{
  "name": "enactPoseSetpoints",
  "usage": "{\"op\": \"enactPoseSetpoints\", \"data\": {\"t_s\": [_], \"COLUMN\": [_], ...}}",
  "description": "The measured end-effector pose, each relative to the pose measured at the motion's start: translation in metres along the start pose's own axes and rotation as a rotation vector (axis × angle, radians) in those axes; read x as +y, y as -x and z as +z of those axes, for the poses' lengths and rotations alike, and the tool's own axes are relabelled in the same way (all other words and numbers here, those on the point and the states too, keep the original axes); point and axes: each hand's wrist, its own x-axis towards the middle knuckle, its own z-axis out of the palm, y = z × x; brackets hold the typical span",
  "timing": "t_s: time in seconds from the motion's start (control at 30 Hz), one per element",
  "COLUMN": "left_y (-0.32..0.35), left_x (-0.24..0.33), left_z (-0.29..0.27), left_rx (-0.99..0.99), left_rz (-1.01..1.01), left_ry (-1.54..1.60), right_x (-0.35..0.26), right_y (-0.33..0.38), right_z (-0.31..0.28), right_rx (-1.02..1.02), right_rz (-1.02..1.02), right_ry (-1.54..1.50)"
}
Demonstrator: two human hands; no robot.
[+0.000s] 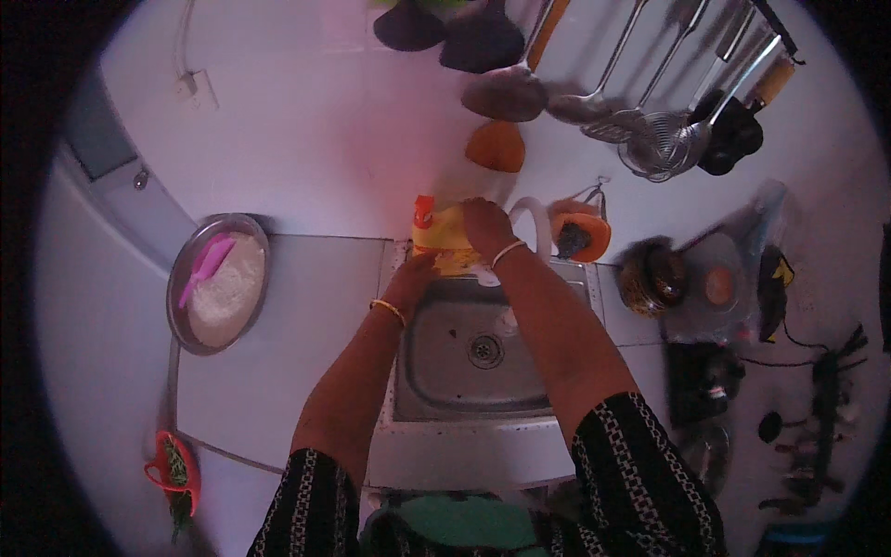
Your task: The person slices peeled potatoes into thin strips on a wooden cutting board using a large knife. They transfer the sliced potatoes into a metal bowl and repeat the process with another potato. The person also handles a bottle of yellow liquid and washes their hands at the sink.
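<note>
At the back rim of the metal sink [418, 371], both my hands are close together around yellow things. My right hand [486, 228] is curled against the right side of a yellow bottle [445, 228] with an orange-red cap [424, 210]. Lower and to the left, my left hand [418, 276] has its fingers bent in at a yellow patch below the bottle; what they hold is too dim to make out. Beside my right hand curves a white faucet spout [535, 223]. The sink basin holds a drain strainer [484, 351] and a small dark scrap.
On the left counter stands a metal bowl [174, 288] of white flour with a pink scoop [212, 262]. A red basket [190, 469] with greens lies lower left. Ladles and strainers [659, 144] hang above. An orange holder [594, 237] with a scourer and a jar [652, 278] are at right.
</note>
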Motion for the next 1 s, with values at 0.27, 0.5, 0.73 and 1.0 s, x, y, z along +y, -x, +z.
{"op": "enactPoseSetpoints", "data": {"t_s": [0.27, 0.5, 0.73, 1.0], "left_y": [0.1, 0.186, 0.395, 0.811], "left_x": [0.04, 0.059, 0.064, -0.067], "left_z": [0.023, 0.011, -0.013, -0.047], "left_rx": [0.183, 0.234, 0.492, 1.188], "left_rz": [-0.096, -0.018, 0.199, 0.465], "left_ry": [-0.24, -0.188, 0.094, 0.255], "right_x": [0.022, -0.033, -0.327, -0.635], "right_y": [0.005, 0.022, 0.193, 0.502], "right_z": [0.014, -0.017, -0.034, -0.091], "right_rx": [-0.033, 0.288, -0.336, -0.697], "right_rz": [0.138, -0.028, -0.164, -0.928], "right_ry": [0.051, 0.117, -1.08, -1.038]}}
